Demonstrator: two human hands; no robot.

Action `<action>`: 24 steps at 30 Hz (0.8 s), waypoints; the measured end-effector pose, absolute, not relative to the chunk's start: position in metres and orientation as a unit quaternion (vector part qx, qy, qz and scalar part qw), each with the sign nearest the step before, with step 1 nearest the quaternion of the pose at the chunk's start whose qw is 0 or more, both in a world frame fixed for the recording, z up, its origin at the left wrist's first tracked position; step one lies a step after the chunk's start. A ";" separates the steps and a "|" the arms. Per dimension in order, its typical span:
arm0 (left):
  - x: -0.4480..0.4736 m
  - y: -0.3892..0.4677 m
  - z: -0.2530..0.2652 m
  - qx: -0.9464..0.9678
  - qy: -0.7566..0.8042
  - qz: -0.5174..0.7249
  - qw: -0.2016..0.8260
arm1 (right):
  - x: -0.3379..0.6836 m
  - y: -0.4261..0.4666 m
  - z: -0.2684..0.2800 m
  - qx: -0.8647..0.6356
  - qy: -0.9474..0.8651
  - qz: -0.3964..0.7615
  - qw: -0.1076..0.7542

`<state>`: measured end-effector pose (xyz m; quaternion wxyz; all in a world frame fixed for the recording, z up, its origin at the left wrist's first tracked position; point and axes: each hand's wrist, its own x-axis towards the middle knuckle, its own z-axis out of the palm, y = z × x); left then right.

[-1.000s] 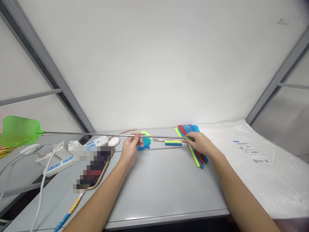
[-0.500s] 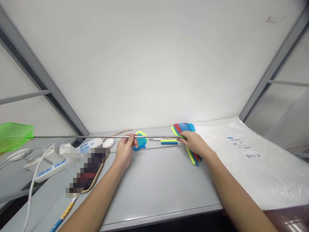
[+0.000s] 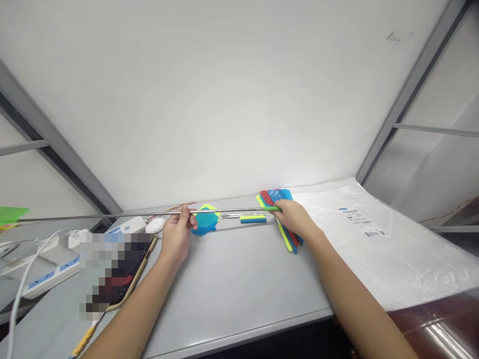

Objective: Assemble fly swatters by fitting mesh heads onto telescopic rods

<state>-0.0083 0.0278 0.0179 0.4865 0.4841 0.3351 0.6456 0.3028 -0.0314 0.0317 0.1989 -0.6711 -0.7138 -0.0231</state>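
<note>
A green fly swatter (image 3: 13,215) lies level across the view, its long metal rod running from the head at the left edge to a green handle. My left hand (image 3: 176,237) is closed in a pinch on the rod. The handle's right end is in my right hand (image 3: 294,215), closed round it. Below the rod, blue (image 3: 205,223) and yellow (image 3: 214,208) swatter heads lie on the table, beside thin metal rods and yellow and blue handles (image 3: 253,219). Several folded swatters (image 3: 267,197) are stacked under my right hand, with yellow, red and blue handles showing.
On the left are a phone (image 3: 145,259) with blurred screen, a power strip (image 3: 56,276) with chargers and cables, and a white round object (image 3: 154,225). A white plastic-wrapped package (image 3: 374,264) covers the right side. A wall (image 3: 239,99) stands behind the grey table (image 3: 239,284).
The view has turned a little right, so things sit farther left. More of the green handle now shows beside my right hand. Less of the green swatter head is in view.
</note>
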 end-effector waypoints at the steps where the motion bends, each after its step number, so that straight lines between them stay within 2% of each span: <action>1: -0.008 0.028 0.018 0.482 0.334 0.647 0.487 | 0.301 -0.032 0.031 -0.672 -0.714 -0.023 0.195; 13: -0.007 0.026 0.018 0.494 0.337 0.640 0.484 | 0.293 -0.031 0.026 -0.696 -0.705 -0.025 0.133; 24: 0.008 0.012 0.007 0.580 0.356 0.535 0.501 | 0.264 -0.028 0.016 -0.697 -0.711 -0.047 0.086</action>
